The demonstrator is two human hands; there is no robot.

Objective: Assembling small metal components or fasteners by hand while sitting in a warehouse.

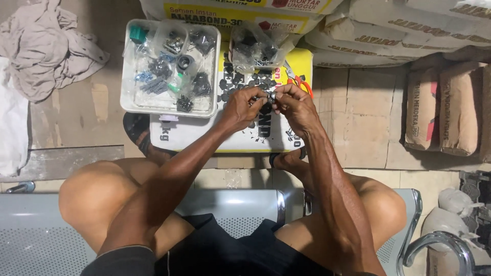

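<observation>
I look down on stacked white and brown paper cement sacks (409, 36) along the far side, with a crumpled grey cloth (46, 46) lying off to the left on the floor. Nearer to me is the perforated grey metal bench (230, 209) the person sits on. In front of the knees lies a flat white and yellow sack (215, 135) used as a work surface, strewn with many small dark round parts (240, 82). On its left end sits a shallow white plastic tray (128, 66) filled with clear bags of dark fittings and blue screws, and a clear plastic bag of black parts (255, 46) rests at the top. Orange-handled pliers (302, 84) lie just beside the right hand.

The left hand (240, 107) and right hand (296, 107) meet over the sack, fingertips of both pinched together on a small metallic ring-like part (272, 96) held between them, just above the scattered pieces. I judge that piece to be light, rigid and rather slick, easy to drop among its neighbours. It looks best gripped by its outer rim between thumb and forefinger, with the other hand steadying the opposite edge.
</observation>
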